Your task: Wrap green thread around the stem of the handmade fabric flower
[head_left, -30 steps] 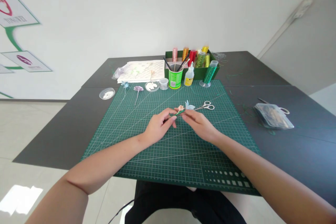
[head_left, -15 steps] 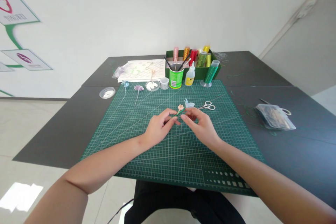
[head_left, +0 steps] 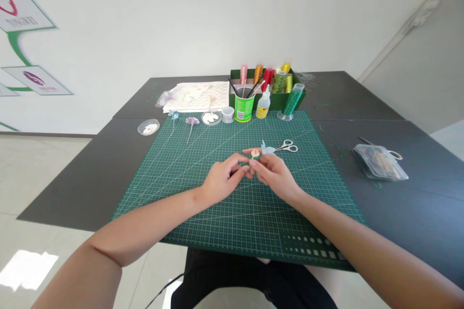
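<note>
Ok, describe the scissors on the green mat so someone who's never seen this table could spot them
Start at the green cutting mat covering the dark table. Just beyond the right hand, right of a pale blue paper piece, lie the small scissors. Their white handles and open spot on the mat set them apart from the pair by the plastic bag.

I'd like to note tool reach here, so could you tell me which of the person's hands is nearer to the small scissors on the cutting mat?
Right. The right hand lies just below-left of the scissors; the left hand is farther left.
</note>
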### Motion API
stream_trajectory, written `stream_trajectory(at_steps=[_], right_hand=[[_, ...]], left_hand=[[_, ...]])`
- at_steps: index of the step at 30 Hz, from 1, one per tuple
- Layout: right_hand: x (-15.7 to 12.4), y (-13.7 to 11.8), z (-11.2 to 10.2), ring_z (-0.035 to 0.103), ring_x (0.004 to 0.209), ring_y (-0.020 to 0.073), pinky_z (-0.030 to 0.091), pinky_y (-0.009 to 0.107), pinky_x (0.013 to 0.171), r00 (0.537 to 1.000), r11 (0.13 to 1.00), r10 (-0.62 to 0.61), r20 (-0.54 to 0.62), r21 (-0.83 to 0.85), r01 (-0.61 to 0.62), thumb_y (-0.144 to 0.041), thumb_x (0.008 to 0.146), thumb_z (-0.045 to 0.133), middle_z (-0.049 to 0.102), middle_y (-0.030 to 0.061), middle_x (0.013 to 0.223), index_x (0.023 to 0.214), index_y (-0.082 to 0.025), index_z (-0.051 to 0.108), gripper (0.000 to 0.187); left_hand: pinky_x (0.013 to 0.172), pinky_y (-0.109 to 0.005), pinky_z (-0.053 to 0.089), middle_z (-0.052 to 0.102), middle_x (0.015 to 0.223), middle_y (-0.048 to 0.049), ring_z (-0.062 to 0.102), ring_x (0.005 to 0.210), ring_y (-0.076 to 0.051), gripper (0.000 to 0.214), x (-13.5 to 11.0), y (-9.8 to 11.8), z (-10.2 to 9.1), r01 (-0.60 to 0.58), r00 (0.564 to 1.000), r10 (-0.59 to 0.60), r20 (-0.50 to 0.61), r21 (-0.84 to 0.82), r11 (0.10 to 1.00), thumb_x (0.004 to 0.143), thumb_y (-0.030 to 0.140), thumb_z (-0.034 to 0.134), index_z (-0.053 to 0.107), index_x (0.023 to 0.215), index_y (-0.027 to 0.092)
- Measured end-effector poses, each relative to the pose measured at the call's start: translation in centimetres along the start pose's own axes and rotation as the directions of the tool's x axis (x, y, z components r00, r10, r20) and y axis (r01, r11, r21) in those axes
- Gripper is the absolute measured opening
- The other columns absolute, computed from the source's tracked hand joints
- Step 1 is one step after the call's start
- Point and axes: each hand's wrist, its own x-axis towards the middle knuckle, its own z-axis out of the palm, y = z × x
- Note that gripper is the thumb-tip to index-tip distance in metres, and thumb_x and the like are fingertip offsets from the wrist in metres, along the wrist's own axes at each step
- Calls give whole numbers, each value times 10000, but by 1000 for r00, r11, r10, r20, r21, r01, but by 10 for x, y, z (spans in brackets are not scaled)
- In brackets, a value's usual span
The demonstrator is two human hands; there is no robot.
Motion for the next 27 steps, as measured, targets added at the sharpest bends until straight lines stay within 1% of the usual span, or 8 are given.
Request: stream_trajectory(at_steps=[4,7,15,17,20,23,26,27], right_hand=[[-2,-1,5,316,461,64,203,238,435,997,998,41,-69,41,-39,-537,817,740,447,-78,531,929,-151,665,409],[-5,-2,11,261,444,58,157,243,434,989,994,83,-125,77,-73,-517,825,740,428,-99,504,968,-169,632,392],[-6,-5,13,263,434,45,149,241,420,978,978,146,-149,168,-121,-519,754,784,559,-46,569,914,-165,679,403],[-5,-7,11,257,436,44,136,244,419,977,977,148,-154,179,-119,-509,731,805,507,-58,543,866,-157,696,392],[-4,-10,6,225,438,43,123,245,428,975,976,141,-172,192,-107,-501,718,821,385,-92,495,842,-150,715,387],[-2,-14,0,205,442,43,117,245,434,973,976,127,-192,201,-87,-503,722,821,346,-101,498,868,-151,728,393],[-1,-17,-3,202,452,41,120,240,435,972,975,112,-208,213,-67,-501,715,830,334,-100,521,855,-155,727,387],[-1,-18,-4,204,454,41,120,238,434,971,974,109,-211,217,-62,-497,709,836,336,-98,526,850,-155,727,385]], left_hand=[[517,-200,409,781,803,33,513,421,-68,153,0,1,1,28,999,-27,-19,16,999,1029,318,526,591,1122,215],[521,-203,412,780,801,32,524,431,-73,151,0,1,1,40,999,-39,-32,40,998,1033,316,518,584,1122,214],[575,-224,462,759,765,37,684,583,-135,404,-3,1,4,48,998,-44,-39,111,993,1033,311,501,448,1418,203],[594,-242,490,789,857,12,693,607,-141,449,-3,-1,3,33,999,-29,-33,158,987,1041,326,495,408,1465,206],[729,-296,562,738,1276,-99,742,850,-167,548,2,4,-6,-96,983,134,-127,267,959,1027,342,542,340,1520,217],[919,-364,559,647,1413,-137,709,1035,-181,478,11,26,-28,-270,867,394,-306,377,886,1022,276,554,429,1478,204],[742,-280,560,756,1060,-48,694,855,-139,248,0,68,-56,-443,645,582,-495,378,813,1002,162,563,655,1228,207],[669,-255,545,743,912,-26,674,760,-121,186,-14,84,-63,-507,598,613,-517,348,788,999,143,560,713,1092,195]])
